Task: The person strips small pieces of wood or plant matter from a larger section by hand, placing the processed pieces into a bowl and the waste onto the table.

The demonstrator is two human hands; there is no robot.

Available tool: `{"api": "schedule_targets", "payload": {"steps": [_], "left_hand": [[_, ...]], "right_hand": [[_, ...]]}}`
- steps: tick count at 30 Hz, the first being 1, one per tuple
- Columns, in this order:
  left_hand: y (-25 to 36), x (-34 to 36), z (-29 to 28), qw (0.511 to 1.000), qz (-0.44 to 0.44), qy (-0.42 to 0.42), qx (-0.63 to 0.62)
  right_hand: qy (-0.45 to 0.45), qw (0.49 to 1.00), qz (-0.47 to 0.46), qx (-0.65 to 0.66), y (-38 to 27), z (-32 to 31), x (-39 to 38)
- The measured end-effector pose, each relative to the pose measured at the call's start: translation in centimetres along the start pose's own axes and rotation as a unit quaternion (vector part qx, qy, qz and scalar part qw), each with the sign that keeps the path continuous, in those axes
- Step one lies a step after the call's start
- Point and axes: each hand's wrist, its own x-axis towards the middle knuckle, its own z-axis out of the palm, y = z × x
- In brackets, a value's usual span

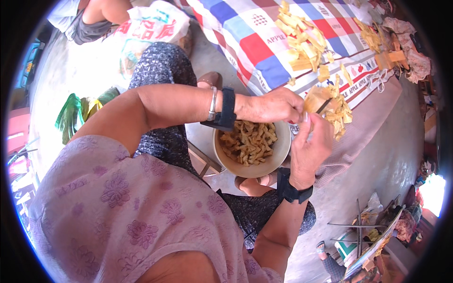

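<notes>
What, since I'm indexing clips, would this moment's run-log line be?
left hand: at yellow piece; right hand: close beside, hold unclear; bowl: tan strips inside; checked cloth: scattered yellow pieces on top

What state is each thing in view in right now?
Left hand: closed, apparently on a flat yellow piece
Right hand: fingers pinched, close to the left; grip unclear
Bowl: upright, uncovered, partly filled
Curled strips: heaped loosely in the bowl
Checkered cloth: spread out, loose yellow pieces on it
Plastic bag: crumpled, contents unclear
Wristbands: fastened, one per wrist
</notes>
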Motion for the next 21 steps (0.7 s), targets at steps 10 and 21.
{"api": "schedule_targets", "payload": {"steps": [10,21], "left_hand": [[0.4,-0.6,-1.7,0.971,-0.075,-0.178,-0.143],[9.3,-0.8,-2.6,0.989,0.069,-0.106,-0.073]], "right_hand": [[0.010,0.977,0.160,0.138,2.3,-1.8,-1.0],[-0.095,0.750,0.199,0.624,0.2,-6.5,-0.6]]}}
